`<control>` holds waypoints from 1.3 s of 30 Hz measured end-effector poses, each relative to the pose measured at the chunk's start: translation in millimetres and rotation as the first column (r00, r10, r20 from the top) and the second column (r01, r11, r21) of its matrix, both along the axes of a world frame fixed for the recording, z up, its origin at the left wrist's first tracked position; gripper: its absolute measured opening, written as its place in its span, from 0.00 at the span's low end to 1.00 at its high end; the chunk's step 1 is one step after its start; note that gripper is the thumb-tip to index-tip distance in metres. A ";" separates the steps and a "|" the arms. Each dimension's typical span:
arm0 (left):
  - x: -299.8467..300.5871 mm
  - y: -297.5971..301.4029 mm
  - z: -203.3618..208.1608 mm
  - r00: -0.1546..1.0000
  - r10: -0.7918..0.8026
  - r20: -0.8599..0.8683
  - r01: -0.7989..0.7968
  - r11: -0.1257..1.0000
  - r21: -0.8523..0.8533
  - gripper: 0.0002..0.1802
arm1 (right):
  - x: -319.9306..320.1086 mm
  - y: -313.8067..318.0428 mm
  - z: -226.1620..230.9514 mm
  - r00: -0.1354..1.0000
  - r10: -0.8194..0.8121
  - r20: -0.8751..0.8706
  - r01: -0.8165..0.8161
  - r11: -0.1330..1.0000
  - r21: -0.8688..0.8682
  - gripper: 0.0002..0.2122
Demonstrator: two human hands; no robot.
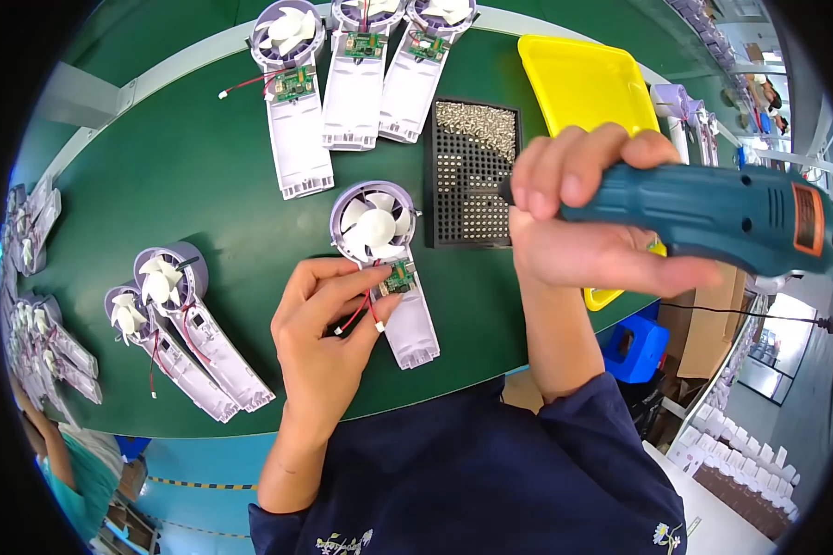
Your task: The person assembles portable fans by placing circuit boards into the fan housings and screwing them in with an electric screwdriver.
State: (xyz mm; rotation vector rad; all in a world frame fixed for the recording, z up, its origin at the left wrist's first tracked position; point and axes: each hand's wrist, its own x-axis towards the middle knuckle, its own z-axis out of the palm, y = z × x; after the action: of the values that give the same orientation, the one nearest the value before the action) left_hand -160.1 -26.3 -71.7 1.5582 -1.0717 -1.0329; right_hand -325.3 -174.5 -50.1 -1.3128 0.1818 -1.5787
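Observation:
A pale lilac fan housing (411, 335) with a white fan lies flat on the bench in front of me. With thumb and fingertips, my left hand (319, 319) grips a small green circuit board (401, 277) over the housing's handle end, just below the fan. Red and black wires with white plugs hang by those fingers. My right hand (588, 222) is wrapped round a teal electric screwdriver (703, 205), held sideways above the bench. Its dark tip points left over a black screw tray (430, 208), whose holes carry many small silver screws; whether the bit touches one is unclear.
Three housings with boards (298, 139) lie at the far side, and two without visible boards (190, 342) at the left. A yellow tray (588, 83) sits beyond the screw tray. A black cable (759, 313) hangs right. Another person's sleeve (88, 486) shows lower left.

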 end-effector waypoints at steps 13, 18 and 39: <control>2.7 -2.1 -1.1 0.999 -0.008 -0.032 0.008 1.000 0.005 0.17 | 16.4 -6.7 -16.1 0.987 -0.095 0.131 0.079 0.989 0.124 0.48; 3.6 -0.4 -2.1 1.000 -0.003 -0.015 0.003 1.000 0.001 0.17 | 11.5 -9.7 -20.3 0.998 -0.063 -0.026 0.064 0.995 0.072 0.46; 2.9 -1.2 -4.6 0.999 0.014 -0.042 -0.016 0.998 -0.067 0.15 | 22.8 66.7 27.7 0.992 0.118 -0.051 -0.115 0.992 0.047 0.35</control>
State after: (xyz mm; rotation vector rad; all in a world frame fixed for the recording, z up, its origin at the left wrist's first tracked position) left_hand -157.2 -27.5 -76.3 1.4830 -1.0546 -1.0045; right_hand -302.5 -107.8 -22.4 -1.3090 0.1698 -1.4342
